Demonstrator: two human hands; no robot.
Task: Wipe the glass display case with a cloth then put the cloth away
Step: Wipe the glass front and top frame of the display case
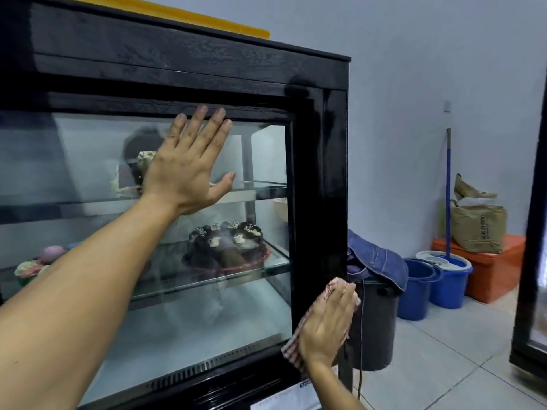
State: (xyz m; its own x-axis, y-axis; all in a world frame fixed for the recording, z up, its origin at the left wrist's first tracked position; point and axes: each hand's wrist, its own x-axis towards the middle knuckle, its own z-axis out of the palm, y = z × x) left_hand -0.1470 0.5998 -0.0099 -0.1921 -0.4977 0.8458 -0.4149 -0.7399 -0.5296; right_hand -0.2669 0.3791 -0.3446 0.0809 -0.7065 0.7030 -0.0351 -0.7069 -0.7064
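Note:
A black-framed glass display case (319, 179) fills the left and middle of the head view, with cakes on its glass shelves. My left hand (186, 170) lies flat on the upper glass pane, fingers straight and spread, fingertips at the top frame. My right hand (325, 327) presses a red-and-white checked cloth (291, 349) against the black right post of the case near its lower corner. The fingers lie fairly straight over the cloth, and most of the cloth is hidden under the hand.
Right of the case stands a dark bin (376, 327) with a blue denim item (379, 261) draped on it. Beyond are blue mop buckets (444, 279) with a mop handle (448, 187), an orange box (497, 267) holding a brown bag (476, 226), and another black cabinet (532, 261) at far right.

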